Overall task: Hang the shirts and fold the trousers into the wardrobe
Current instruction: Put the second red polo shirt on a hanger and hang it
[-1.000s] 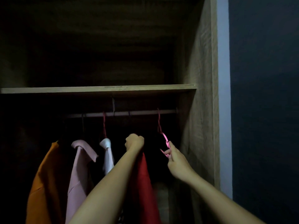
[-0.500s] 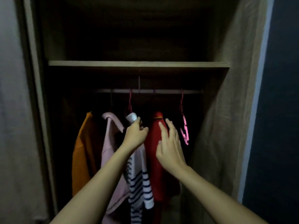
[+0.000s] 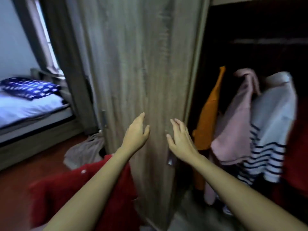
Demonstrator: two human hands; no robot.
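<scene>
Both my hands float empty in front of the wooden wardrobe door (image 3: 141, 64), fingers relaxed. My left hand (image 3: 137, 132) and my right hand (image 3: 180, 137) are a short way apart and hold nothing. To the right, inside the dark wardrobe, hang an orange shirt (image 3: 210, 110), a pink shirt (image 3: 238, 117) and a white shirt with navy stripes (image 3: 273, 127). A red garment (image 3: 298, 157) shows at the far right edge. Another red garment (image 3: 80, 189) lies low at the left, under my left forearm. A beige garment (image 3: 86, 150) lies crumpled on the floor.
A bed with a white sheet (image 3: 25, 109) and a blue patterned pillow (image 3: 30, 88) stands at the left, by a curtained window (image 3: 50, 47). The floor (image 3: 25, 174) is dark red-brown. A metal handle (image 3: 170, 160) sits on the door edge below my right hand.
The view swung left and down, from the hanging rail to the wardrobe door. Both hands came away from the hanging shirts and now hang free in front of the door.
</scene>
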